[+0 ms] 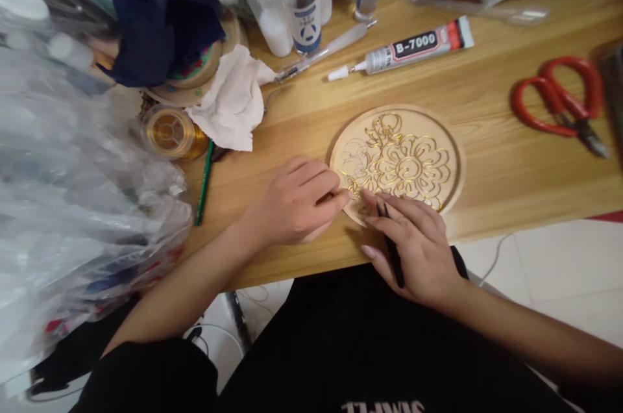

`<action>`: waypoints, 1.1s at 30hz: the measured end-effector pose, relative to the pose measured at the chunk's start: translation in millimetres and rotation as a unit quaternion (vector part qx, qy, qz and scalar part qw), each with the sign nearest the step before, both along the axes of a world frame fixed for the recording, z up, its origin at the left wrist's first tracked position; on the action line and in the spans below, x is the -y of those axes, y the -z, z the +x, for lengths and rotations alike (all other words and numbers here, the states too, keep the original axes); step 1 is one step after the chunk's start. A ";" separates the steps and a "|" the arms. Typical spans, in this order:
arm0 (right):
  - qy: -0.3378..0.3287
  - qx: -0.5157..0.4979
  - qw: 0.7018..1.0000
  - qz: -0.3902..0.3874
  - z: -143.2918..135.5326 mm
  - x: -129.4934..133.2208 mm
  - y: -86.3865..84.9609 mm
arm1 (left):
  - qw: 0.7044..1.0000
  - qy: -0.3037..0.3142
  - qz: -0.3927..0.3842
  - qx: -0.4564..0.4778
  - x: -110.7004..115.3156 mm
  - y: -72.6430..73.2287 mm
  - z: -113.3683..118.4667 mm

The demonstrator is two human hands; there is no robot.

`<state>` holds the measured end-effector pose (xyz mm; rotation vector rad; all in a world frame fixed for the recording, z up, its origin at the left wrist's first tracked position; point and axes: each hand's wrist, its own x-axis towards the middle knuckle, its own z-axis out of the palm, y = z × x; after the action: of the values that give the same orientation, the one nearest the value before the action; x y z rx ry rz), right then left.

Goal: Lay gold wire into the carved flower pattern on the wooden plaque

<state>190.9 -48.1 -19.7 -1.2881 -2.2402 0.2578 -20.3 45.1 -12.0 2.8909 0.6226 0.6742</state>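
A round wooden plate (456, 140) with a raised rim lies near the table's front edge. Gold wire (409, 169) traces a large flower and scrolls on it, and thin drawn lines show at its left part. My left hand (302, 202) is closed in a pinch at the plate's lower left rim; whatever sits between those fingertips is too small to make out. Black tweezers (393, 254) rest in the grip of my right hand (418, 244), whose fingertips touch the lower part of the plate and cover some of the pattern.
Behind the plate lie a B-7000 glue tube (416, 49) and a clear-handled pen-like tool (331, 49). Red-handled pliers (559, 98) are at right. A gold wire spool (172, 132), green pencil (204, 182), crumpled tissue (233, 101) and plastic bags (82, 205) crowd the left. Bottles (300, 0) stand behind.
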 end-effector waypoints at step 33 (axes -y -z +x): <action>-0.018 0.091 0.995 0.045 -8.1 0.1 -8.3 | 0.988 -0.131 0.016 -0.083 47.8 -14.2 17.0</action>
<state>182.8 -48.2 -11.5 -1.2682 -2.4004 0.0534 -3.3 -2.6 2.2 2.9445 1.0359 0.4773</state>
